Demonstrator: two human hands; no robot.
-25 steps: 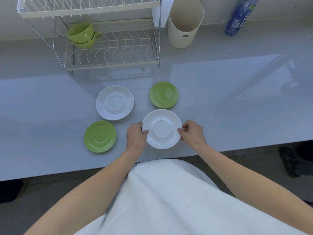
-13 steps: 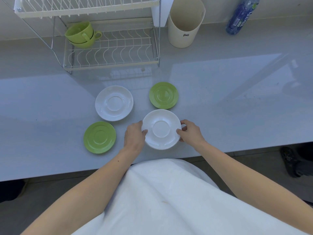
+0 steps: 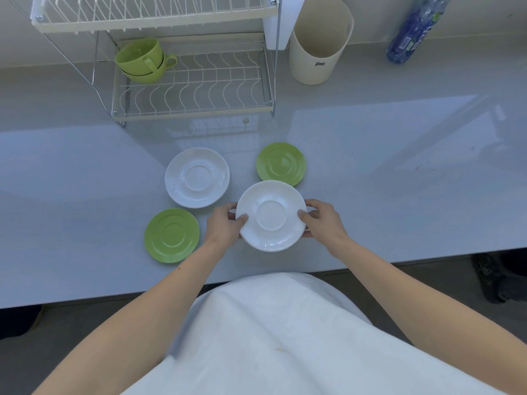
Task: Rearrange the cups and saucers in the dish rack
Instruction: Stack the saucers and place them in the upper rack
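Both my hands hold a white saucer [image 3: 271, 215] near the counter's front edge: my left hand [image 3: 224, 225] grips its left rim, my right hand [image 3: 323, 219] its right rim. It overlaps the near edge of a green saucer [image 3: 281, 163]. A second white saucer [image 3: 197, 178] and a second green saucer [image 3: 171, 235] lie flat to the left. Two stacked green cups [image 3: 142, 60] sit at the left end of the lower shelf of the wire dish rack [image 3: 194, 109]. The upper rack shelf shows no dishes.
A cream plastic bin [image 3: 318, 49] stands right of the rack, and a blue bottle [image 3: 413, 32] lies at the far right by the wall. The grey counter [image 3: 399, 166] ends just in front of my white apron.
The white saucer has come up off the counter slightly and moved away from me, now overlapping the far green saucer's edge. Both hands moved with it.
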